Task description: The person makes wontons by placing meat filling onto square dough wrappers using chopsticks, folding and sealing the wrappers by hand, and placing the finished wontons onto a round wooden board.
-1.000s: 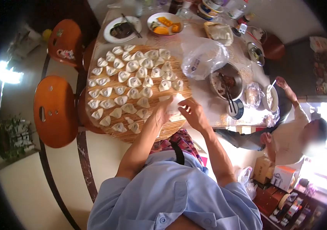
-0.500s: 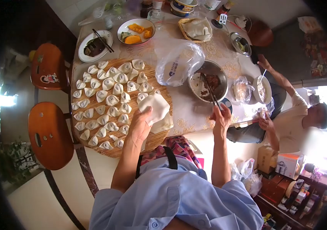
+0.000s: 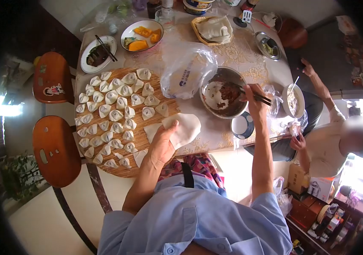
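My left hand [image 3: 162, 145] is closed on a pale, flat wonton wrapper [image 3: 186, 129], thumb on top, over the near right edge of the round wooden board [image 3: 166, 91]. Rows of folded wontons [image 3: 115, 114] cover much of that board. More flat wrappers [image 3: 151, 131] lie partly hidden beside my left hand. My right hand [image 3: 256, 104] grips dark chopsticks [image 3: 261, 99] at the rim of the steel bowl [image 3: 207, 100]; their lower ends reach over the reddish minced filling [image 3: 231, 94] inside. Whether they touch the filling I cannot tell.
A clear plastic bag [image 3: 185, 70] lies between board and bowl. Near the bowl stands a small blue-and-white bowl [image 3: 242, 126]. Behind are pumpkin pieces in a dish [image 3: 142, 36], a plate with chopsticks [image 3: 98, 54] and a basket [image 3: 211, 30]. Another person [image 3: 322, 140] sits at right by a white bowl [image 3: 293, 101].
My right hand has moved up and right, turning the chopsticks to lie more sideways over the steel bowl. My left hand has moved right with the wrapper. The small bowl is now more visible.
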Demonstrator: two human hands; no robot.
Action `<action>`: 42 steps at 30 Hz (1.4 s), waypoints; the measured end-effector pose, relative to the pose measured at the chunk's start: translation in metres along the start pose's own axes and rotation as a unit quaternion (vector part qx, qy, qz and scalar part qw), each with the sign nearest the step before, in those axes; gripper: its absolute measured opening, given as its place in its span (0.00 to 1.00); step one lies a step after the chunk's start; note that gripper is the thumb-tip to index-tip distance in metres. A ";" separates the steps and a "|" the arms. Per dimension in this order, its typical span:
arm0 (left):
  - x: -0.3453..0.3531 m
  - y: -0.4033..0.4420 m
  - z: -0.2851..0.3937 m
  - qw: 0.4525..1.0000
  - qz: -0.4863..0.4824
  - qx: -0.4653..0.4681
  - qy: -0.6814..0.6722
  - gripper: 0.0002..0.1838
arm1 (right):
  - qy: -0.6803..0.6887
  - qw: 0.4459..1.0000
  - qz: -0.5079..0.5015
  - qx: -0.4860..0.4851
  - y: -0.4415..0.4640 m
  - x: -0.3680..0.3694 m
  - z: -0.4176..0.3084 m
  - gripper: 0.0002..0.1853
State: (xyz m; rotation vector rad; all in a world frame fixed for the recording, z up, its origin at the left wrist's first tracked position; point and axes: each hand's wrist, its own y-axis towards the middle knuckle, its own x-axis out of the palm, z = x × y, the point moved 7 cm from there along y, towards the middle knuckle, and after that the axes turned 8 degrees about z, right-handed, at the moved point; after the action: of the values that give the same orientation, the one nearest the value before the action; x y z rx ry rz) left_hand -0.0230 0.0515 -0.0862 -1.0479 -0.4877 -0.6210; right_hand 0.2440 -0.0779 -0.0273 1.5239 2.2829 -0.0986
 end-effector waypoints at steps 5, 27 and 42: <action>-0.004 0.021 -0.006 1.000 0.024 0.002 0.003 0.17 | -0.076 0.993 -0.071 -0.051 -0.014 -0.028 0.008 0.06; -0.009 0.046 -0.026 0.996 0.085 -0.025 0.008 0.17 | -0.070 0.992 -0.106 -0.011 -0.023 -0.042 0.009 0.08; -0.006 0.050 -0.034 0.995 0.094 -0.014 0.034 0.18 | 0.105 0.977 -0.140 0.122 -0.033 -0.021 0.064 0.11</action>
State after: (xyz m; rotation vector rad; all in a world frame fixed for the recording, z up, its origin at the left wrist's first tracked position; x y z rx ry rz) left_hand 0.0087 0.0400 -0.1365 -1.0813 -0.3167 -0.4953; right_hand 0.2396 -0.1268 -0.0834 1.3687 2.7309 -0.3217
